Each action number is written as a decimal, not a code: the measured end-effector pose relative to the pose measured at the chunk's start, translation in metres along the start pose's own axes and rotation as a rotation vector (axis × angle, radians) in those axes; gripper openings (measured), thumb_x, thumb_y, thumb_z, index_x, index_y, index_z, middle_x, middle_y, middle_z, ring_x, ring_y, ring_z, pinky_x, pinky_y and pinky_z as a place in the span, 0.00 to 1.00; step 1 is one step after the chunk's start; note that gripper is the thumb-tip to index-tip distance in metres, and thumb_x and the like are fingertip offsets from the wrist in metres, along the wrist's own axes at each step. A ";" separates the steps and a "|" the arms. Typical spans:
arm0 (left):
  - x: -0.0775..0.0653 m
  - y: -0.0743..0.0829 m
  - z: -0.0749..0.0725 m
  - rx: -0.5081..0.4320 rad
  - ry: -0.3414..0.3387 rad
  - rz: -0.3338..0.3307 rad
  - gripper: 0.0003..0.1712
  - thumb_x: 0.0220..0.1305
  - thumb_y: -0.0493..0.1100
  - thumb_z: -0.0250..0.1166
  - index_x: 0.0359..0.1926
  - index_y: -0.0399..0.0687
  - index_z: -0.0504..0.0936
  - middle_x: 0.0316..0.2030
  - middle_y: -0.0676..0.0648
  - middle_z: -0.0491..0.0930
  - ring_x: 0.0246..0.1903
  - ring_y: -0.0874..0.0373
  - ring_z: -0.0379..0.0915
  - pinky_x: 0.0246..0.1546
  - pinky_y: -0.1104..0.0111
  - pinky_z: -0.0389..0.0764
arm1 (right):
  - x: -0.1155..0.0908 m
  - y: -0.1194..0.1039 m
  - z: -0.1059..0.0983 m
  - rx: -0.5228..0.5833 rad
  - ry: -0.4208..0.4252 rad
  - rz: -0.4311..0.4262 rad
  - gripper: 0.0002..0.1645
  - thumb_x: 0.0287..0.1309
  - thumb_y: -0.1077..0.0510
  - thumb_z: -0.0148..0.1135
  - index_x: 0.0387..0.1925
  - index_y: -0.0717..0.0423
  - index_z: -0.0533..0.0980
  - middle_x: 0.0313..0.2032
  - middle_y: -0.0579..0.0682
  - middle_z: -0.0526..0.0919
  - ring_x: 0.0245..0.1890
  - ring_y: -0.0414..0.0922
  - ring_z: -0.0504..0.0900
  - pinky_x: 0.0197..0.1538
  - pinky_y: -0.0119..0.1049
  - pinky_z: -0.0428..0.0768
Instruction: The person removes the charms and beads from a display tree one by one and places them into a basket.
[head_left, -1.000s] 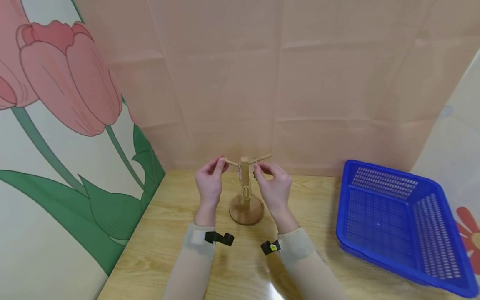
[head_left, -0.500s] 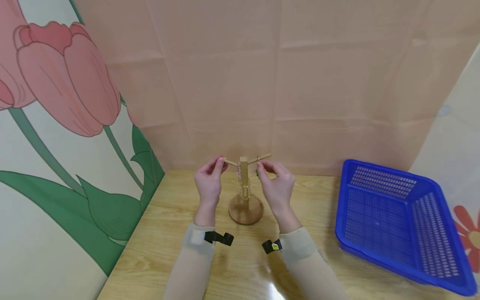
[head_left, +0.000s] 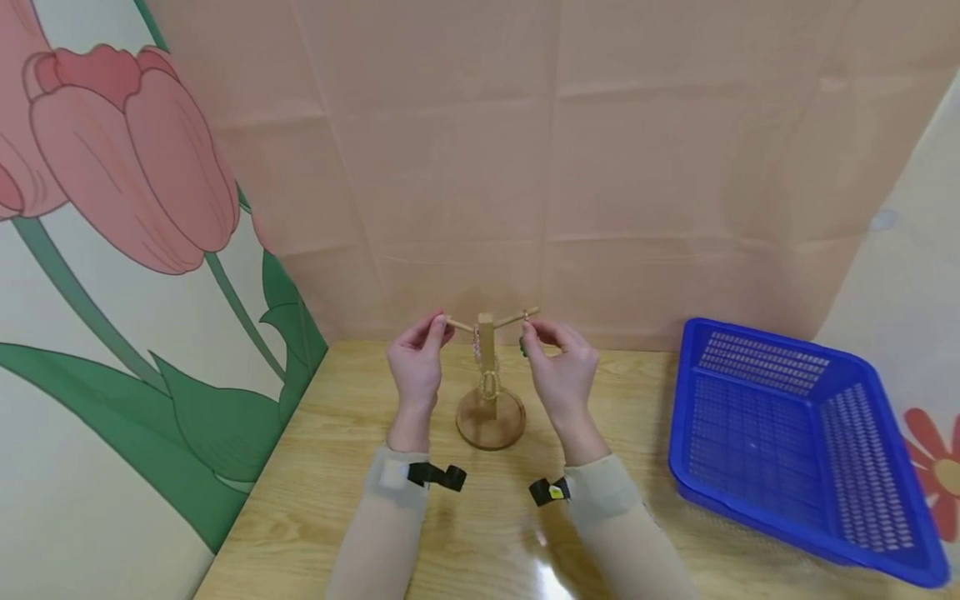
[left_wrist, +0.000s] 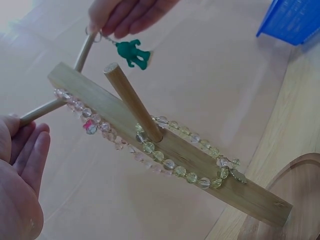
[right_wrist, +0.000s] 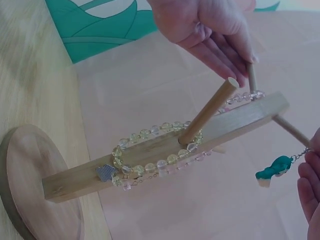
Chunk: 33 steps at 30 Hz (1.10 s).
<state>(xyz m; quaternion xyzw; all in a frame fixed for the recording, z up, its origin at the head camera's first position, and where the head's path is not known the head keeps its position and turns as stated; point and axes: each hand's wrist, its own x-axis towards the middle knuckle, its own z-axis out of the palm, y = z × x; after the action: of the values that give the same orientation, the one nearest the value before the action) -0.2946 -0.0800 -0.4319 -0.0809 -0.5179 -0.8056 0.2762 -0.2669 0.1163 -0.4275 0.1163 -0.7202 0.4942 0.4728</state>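
A wooden stand (head_left: 487,342) with a round base and several pegs stands upright on the table. My left hand (head_left: 416,367) pinches the end of its left upper peg. With thumb and fingers, my right hand (head_left: 564,375) pinches the ring of a keychain; that ring is around the right upper peg, near its tip. The keychain's green figure (left_wrist: 133,53) dangles below on a short chain. On the left peg, close to the post, hangs a pink beaded bracelet (left_wrist: 102,127). A yellow-green beaded bracelet (right_wrist: 150,167) with a small leaf-like charm hangs from the lower front peg.
A blue plastic basket (head_left: 753,442) stands at the right of the wooden table (head_left: 330,467). Behind the table hangs a pinkish-beige cloth (head_left: 637,183). A tulip-printed wall (head_left: 127,333) borders the left side.
My right hand has slid the keychain ring outward to the right along the upper peg, from beside the post to near the tip. My left hand stays at its peg end.
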 end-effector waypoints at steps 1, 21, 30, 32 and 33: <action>0.000 0.000 0.000 -0.002 0.001 -0.001 0.14 0.70 0.29 0.71 0.50 0.17 0.84 0.41 0.31 0.89 0.37 0.58 0.90 0.46 0.63 0.93 | 0.000 0.000 -0.001 0.000 0.000 0.002 0.06 0.65 0.60 0.75 0.37 0.60 0.91 0.34 0.52 0.92 0.33 0.50 0.90 0.41 0.27 0.87; -0.001 0.000 0.000 -0.017 0.004 0.003 0.15 0.69 0.29 0.72 0.49 0.17 0.83 0.40 0.33 0.90 0.37 0.57 0.91 0.46 0.61 0.93 | 0.007 0.001 -0.013 -0.034 0.024 -0.004 0.06 0.65 0.61 0.75 0.36 0.61 0.90 0.34 0.53 0.92 0.33 0.50 0.90 0.41 0.30 0.89; -0.001 0.001 0.001 -0.019 -0.005 0.014 0.14 0.69 0.29 0.72 0.49 0.17 0.83 0.39 0.36 0.91 0.37 0.58 0.91 0.46 0.61 0.93 | 0.012 0.000 -0.020 -0.040 0.043 -0.005 0.06 0.64 0.62 0.75 0.35 0.62 0.90 0.34 0.54 0.92 0.33 0.50 0.90 0.40 0.34 0.90; -0.001 0.001 0.001 -0.020 0.000 0.013 0.12 0.69 0.29 0.72 0.48 0.20 0.85 0.39 0.36 0.91 0.37 0.57 0.91 0.46 0.61 0.93 | 0.013 0.000 -0.022 -0.046 0.044 -0.012 0.06 0.65 0.62 0.75 0.36 0.62 0.90 0.34 0.54 0.92 0.33 0.50 0.90 0.40 0.36 0.91; -0.001 0.001 0.001 -0.020 0.002 0.013 0.11 0.69 0.29 0.72 0.48 0.21 0.86 0.39 0.36 0.91 0.36 0.57 0.91 0.46 0.61 0.93 | 0.014 0.000 -0.023 -0.045 0.047 -0.015 0.05 0.65 0.62 0.75 0.36 0.62 0.90 0.34 0.54 0.92 0.33 0.51 0.90 0.40 0.34 0.91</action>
<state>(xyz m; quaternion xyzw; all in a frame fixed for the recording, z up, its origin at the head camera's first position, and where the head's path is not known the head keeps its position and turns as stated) -0.2937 -0.0790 -0.4311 -0.0863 -0.5091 -0.8091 0.2808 -0.2615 0.1389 -0.4144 0.0993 -0.7190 0.4769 0.4958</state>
